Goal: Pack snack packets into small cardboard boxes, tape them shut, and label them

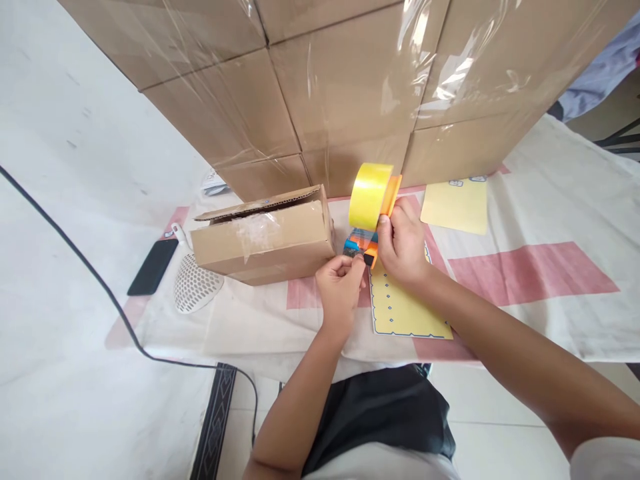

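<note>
My right hand (404,243) is closed around an orange and blue tape dispenser (371,252) that carries a roll of yellow packing tape (369,195). At the dispenser's cutting end, the fingers of my left hand (341,287) pinch together on the end of the tape, which is hard to make out. Just left of my hands, a small cardboard box (265,237) rests on the table with its upper flap slightly raised. Clear tape covers part of its side. Beneath my right hand lies a yellow patterned card (407,313), partly hidden by the wrist.
Large taped cardboard boxes (350,87) are stacked along the back of the cloth-covered table (525,320). A second yellow card (455,207) lies at the right. Left are a white perforated object (195,283), a black phone (153,267) and a dark cable (100,283).
</note>
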`<state>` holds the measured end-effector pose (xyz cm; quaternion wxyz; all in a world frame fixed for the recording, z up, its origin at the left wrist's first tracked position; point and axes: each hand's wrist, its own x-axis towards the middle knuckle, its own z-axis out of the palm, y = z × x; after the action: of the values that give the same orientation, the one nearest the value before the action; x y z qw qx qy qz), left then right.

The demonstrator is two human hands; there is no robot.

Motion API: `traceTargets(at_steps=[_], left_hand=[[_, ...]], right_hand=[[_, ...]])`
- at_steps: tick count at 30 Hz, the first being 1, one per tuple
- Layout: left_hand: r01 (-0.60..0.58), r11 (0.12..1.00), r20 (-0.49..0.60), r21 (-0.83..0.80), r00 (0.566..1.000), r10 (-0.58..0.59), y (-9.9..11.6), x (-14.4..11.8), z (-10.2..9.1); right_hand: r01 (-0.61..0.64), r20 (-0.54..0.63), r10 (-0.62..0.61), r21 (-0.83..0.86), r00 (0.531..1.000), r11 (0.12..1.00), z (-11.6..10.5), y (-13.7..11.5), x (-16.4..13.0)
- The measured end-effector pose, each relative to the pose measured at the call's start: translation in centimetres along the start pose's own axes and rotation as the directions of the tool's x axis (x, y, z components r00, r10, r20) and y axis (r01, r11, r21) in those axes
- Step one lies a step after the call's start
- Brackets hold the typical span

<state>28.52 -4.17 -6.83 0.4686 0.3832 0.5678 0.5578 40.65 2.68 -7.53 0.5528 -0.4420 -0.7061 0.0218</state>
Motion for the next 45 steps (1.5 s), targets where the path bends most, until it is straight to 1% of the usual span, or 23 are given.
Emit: traceTargets(at_steps=[6, 10, 13, 16, 18, 20, 23, 25, 29, 35, 38, 42, 45], left_hand=[[-0.072, 0.996, -0.057, 0.053, 0.996, 0.075, 0.0, -0.2, 0.0], [-0.089, 0.993, -0.067, 0.071, 0.993, 0.094, 0.1, -0.1, 0.0], [-0.109, 0.989, -0.075, 0.098, 0.99, 0.116, 0.2, -0.1, -0.1], [-0.148, 0.98, -0.093, 0.132, 0.983, 0.161, 0.0, 0.0, -0.1], [-0.176, 0.974, -0.085, 0.144, 0.978, 0.189, -0.1, -0.1, -0.1], [-0.171, 0.976, -0.035, 0.135, 0.983, 0.177, -0.3, -0.2, 0.0], [-0.116, 0.99, 0.058, 0.082, 0.992, 0.111, -0.6, -0.6, 0.3], [-0.086, 0.996, 0.093, 0.032, 0.992, 0.083, -0.8, -0.9, 0.4], [-0.056, 0.997, 0.115, -0.057, 0.991, 0.062, -1.0, -0.8, 0.4], [0.059, 0.982, 0.151, -0.178, 0.988, -0.032, -1.1, -0.4, -0.2], [0.042, 0.978, 0.142, -0.203, 0.99, -0.014, -1.2, -0.6, -0.1], [-0.041, 0.986, 0.087, -0.159, 0.995, 0.055, -1.4, -0.7, 0.0], [-0.057, 0.988, 0.078, -0.145, 0.995, 0.069, -1.5, -0.7, 0.0]], right_hand=[[-0.025, 0.002, 0.025, 0.049, 1.0, 0.998, 0.0, -0.3, -0.1], [-0.041, 0.016, 0.041, 0.038, 0.999, 0.998, -0.1, -0.4, -0.2], [-0.081, 0.033, 0.079, 0.057, 0.996, 0.995, -0.1, -0.3, -0.3], [-0.121, 0.066, 0.117, 0.076, 0.991, 0.99, -0.1, -0.3, -0.4], [-0.122, 0.075, 0.117, 0.074, 0.99, 0.99, 0.0, -0.2, -0.5], [-0.121, 0.067, 0.117, 0.059, 0.991, 0.991, 0.0, -0.1, -0.4], [-0.127, 0.045, 0.125, 0.045, 0.991, 0.991, 0.0, 0.1, -0.3], [-0.13, 0.031, 0.128, 0.038, 0.991, 0.991, 0.0, 0.1, -0.3], [-0.138, 0.009, 0.138, 0.021, 0.99, 0.99, 0.2, 0.4, -0.2], [-0.178, 0.021, 0.177, 0.07, 0.984, 0.981, 0.5, 0.6, 0.0], [-0.17, 0.006, 0.17, 0.045, 0.986, 0.984, 0.7, 0.4, 0.1], [-0.178, -0.005, 0.178, 0.024, 0.984, 0.984, 0.9, 0.1, 0.4], [-0.195, -0.01, 0.196, 0.01, 0.981, 0.981, 0.8, -0.1, 0.5]])
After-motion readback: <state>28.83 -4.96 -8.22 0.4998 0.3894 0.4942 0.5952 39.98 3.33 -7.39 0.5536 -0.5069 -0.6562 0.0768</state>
